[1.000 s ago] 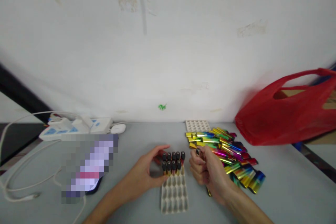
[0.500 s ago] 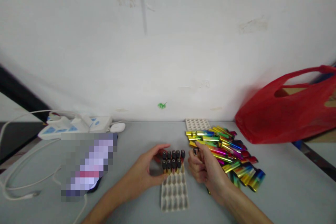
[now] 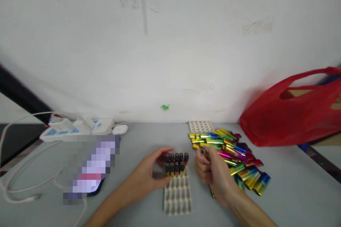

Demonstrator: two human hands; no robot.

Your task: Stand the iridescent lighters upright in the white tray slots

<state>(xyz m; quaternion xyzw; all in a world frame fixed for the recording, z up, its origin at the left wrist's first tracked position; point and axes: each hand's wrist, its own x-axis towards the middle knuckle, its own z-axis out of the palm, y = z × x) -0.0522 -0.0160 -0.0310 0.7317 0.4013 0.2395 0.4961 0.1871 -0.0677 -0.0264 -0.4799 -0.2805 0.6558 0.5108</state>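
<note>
A pale moulded tray (image 3: 178, 198) with rows of small hollows lies in front of me. Slim black-topped pieces (image 3: 174, 166) with gold and red lower parts stand upright in two rows at its far end. My left hand (image 3: 152, 170) curls round the left side of these rows, thumb in front and fingers behind. To the right of the tray, my right hand (image 3: 210, 166) is closed in a fist on a slim lighter-like piece (image 3: 203, 151). Its dark metallic top shows by the thumb; most of it is hidden. Shiny multicoloured metallic sleeves (image 3: 236, 152) lie piled just beyond that hand.
A second pale tray (image 3: 201, 126) sits against the wall. On the right stands a red bag (image 3: 290, 113). At left are a power strip (image 3: 77, 127), white cables (image 3: 32, 142), a small white case (image 3: 120, 129) and a phone (image 3: 92, 168) with a blurred screen.
My right hand has shifted slightly right and down, away from the tray, still closed on its piece. My left hand and the upright pieces keep nearly the same places.
</note>
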